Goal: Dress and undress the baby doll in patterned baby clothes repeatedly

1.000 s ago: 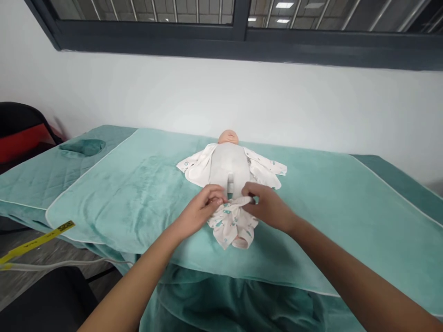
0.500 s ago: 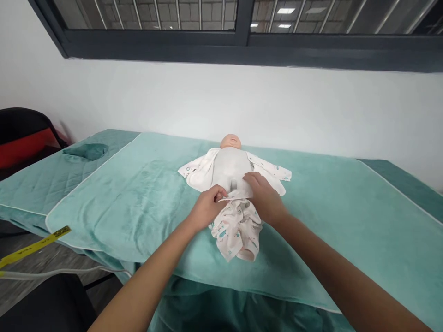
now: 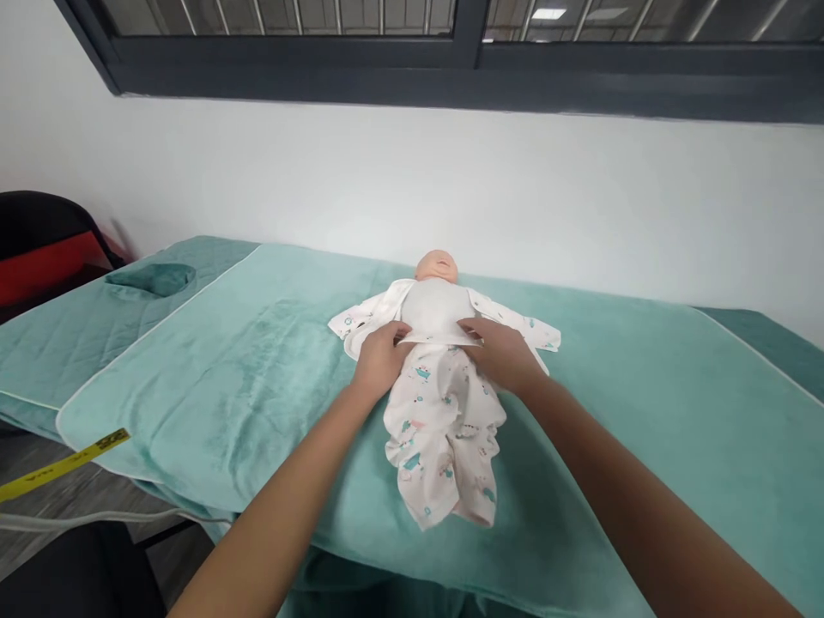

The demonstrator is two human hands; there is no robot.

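Observation:
A baby doll (image 3: 438, 266) lies on its back, head toward the wall. White printed baby pants (image 3: 431, 429) cover its lower body, with the waistband across the belly. My left hand (image 3: 381, 356) is closed on the waistband at the left side. On the opposite side my right hand (image 3: 505, 354) grips the same waistband, fingers curled over its edge. Under the doll's arms spreads an opened white printed baby jacket (image 3: 531, 328), its sleeves stretched out to both sides. The doll's grey-white torso (image 3: 438, 309) shows between the jacket's halves. Its legs are hidden inside the pants.
A green plush cover (image 3: 245, 378) lies over the massage bed, which has a face hole (image 3: 154, 279) at the left. Behind it rises a white wall (image 3: 289, 180) beneath a dark window frame (image 3: 360, 64). A yellow tag (image 3: 64, 463) and a pale cable (image 3: 96, 518) are at lower left.
Both hands have drawn the waistband up toward the doll's chest. The pants, bunched before, are now stretched out longer along the legs. The camera view has shifted slightly.

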